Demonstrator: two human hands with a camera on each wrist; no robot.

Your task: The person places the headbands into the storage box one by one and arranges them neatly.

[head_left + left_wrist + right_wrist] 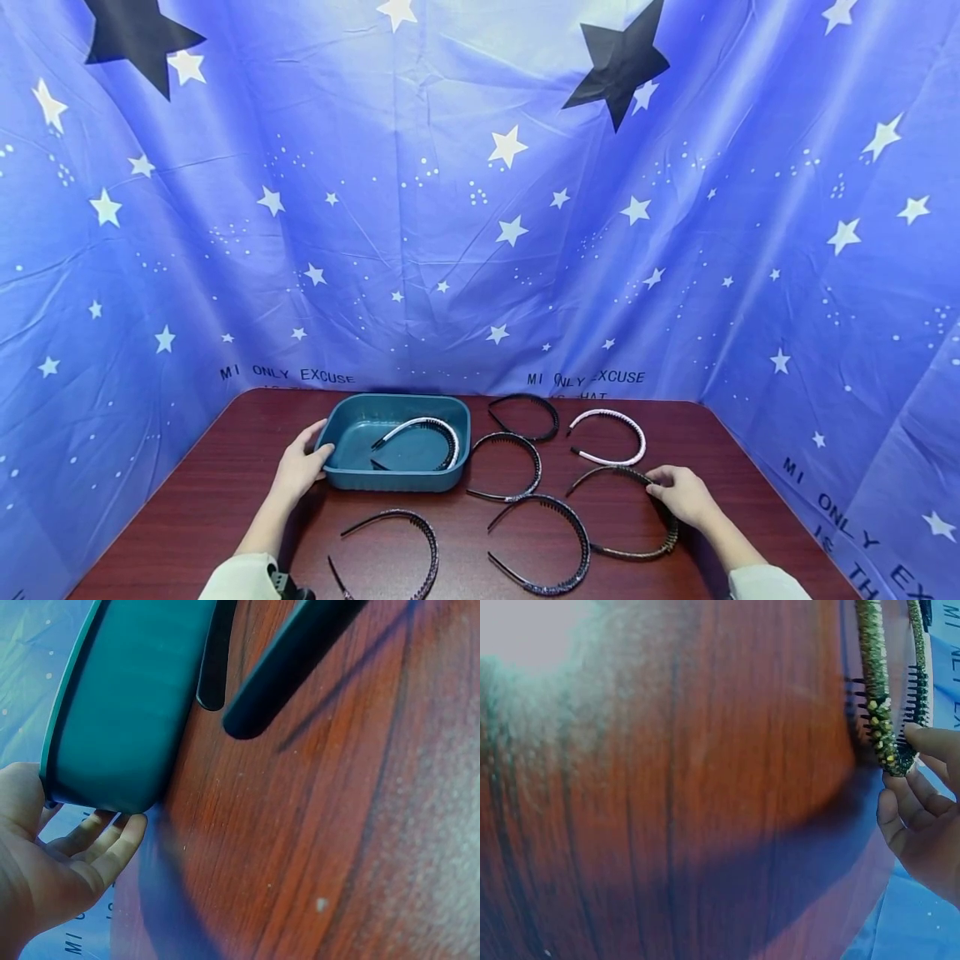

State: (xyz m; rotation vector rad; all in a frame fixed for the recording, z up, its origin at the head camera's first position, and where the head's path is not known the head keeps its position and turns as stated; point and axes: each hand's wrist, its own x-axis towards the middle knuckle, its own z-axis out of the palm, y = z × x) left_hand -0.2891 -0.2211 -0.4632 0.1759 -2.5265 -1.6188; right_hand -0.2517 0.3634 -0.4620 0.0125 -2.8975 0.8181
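Observation:
My left hand (302,465) grips the left end of a teal plastic basin (390,481), thumb over the rim and fingers against the outer wall. Inside the basin lies a white headband (442,427) with dark tips and dark inner teeth. On the right, my right hand (684,493) pinches a dark headband with gold beading (637,553) between thumb and fingers, on its curved side. The right wrist view shows the gold headband (883,735) close up, its black comb teeth along the inside and the fingertips at its bend.
A pink-white headband (641,433) and a black headband (555,417) lie at the back. Glittery dark headbands (583,550) lie in the middle, another headband (433,550) at front left. Starry blue cloth (450,250) hangs behind the red-brown table (225,467).

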